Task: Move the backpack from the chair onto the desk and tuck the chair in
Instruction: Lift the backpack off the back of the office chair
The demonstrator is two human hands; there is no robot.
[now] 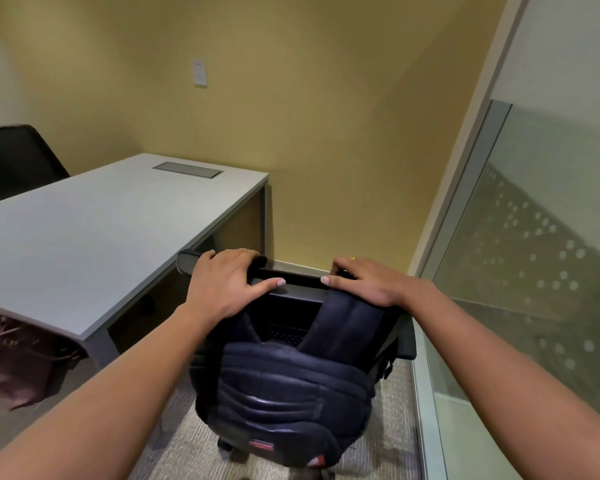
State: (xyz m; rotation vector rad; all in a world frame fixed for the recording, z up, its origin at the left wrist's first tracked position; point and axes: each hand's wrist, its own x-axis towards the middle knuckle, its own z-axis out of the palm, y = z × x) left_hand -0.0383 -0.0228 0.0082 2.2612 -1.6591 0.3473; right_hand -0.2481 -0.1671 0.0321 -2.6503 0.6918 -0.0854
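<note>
A dark navy backpack (281, 400) sits on the seat of a black office chair, straps up against the backrest. The chair's top rail (303, 283) runs between my hands. My left hand (227, 284) grips the rail's left end, fingers curled over it. My right hand (364, 282) grips the right end, over one of the backpack's shoulder straps. The grey desk (94, 223) stands to the left, its near corner close to the chair. The chair's seat and base are mostly hidden by the backpack.
A yellow wall is behind the desk and a frosted glass partition (534, 258) closes the right side. A second black chair (13, 161) stands at the desk's far left. A brown bag (13, 362) lies on the carpet under the desk. A cable hatch (187, 169) is set in the desktop.
</note>
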